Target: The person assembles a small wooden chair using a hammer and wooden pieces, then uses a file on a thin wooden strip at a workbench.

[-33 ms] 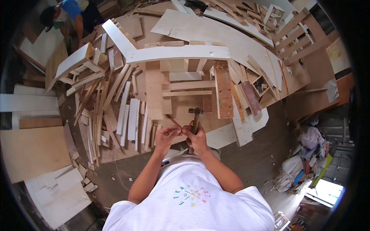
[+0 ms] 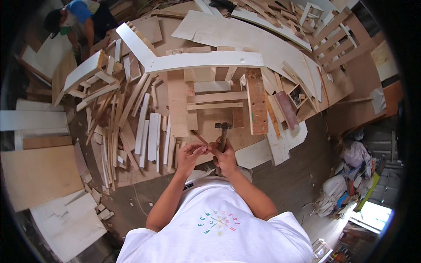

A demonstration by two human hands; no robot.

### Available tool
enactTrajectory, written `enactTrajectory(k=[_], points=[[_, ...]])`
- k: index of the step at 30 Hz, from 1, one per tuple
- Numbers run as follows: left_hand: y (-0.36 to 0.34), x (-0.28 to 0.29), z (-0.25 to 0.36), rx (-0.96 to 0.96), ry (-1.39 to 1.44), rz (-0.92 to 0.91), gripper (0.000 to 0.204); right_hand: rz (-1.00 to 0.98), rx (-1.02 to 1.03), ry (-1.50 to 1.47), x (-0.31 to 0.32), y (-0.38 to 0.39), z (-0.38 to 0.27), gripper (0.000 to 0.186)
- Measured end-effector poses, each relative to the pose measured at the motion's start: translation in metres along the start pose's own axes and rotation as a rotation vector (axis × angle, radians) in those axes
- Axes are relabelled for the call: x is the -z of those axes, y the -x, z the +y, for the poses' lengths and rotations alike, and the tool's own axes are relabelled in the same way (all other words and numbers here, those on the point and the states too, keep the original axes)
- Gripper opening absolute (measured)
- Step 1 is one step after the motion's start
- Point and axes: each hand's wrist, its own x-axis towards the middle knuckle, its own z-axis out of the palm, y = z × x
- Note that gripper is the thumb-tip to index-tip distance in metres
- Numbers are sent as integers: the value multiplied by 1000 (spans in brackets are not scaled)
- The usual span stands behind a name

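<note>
Close in front of my body, my right hand [image 2: 225, 159] is wrapped round the handle of a hammer [image 2: 223, 139], whose dark metal head points away from me. My left hand [image 2: 189, 155] is closed in a pinch, its fingertips meeting those of the right hand. Whatever lies between the fingertips is too small to make out. A thin reddish stick [image 2: 199, 137] lies just beyond the fingers. Past the hammer stands a wooden frame with a long white curved board [image 2: 204, 61] across its far side and a brown drilled plank [image 2: 256, 103] on its right.
Loose wood strips [image 2: 127, 105] and white slats [image 2: 153, 136] crowd the worktable's left side. A smaller white-topped frame [image 2: 83, 72] stands beyond them. A small box of dark bits [image 2: 297, 96] sits at the right. Another person [image 2: 81, 17] bends at the far left.
The view has shifted very slightly, so the table and wood sit a little further right. Both hands keep the same pose, and the hammer stays in the right one.
</note>
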Motion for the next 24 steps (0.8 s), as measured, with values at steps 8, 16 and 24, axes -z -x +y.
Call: enactTrajectory(k=[8, 16, 24], points=[[-101, 78, -44, -467, -827, 222, 11, 218, 61, 18, -14, -13, 39, 32], [-176, 43, 1, -81, -795, 338, 24, 390, 223, -84, 16, -30, 61, 29], [-201, 57, -6, -516, -762, 38, 16, 462, 206, 0, 19, -47, 55, 24]])
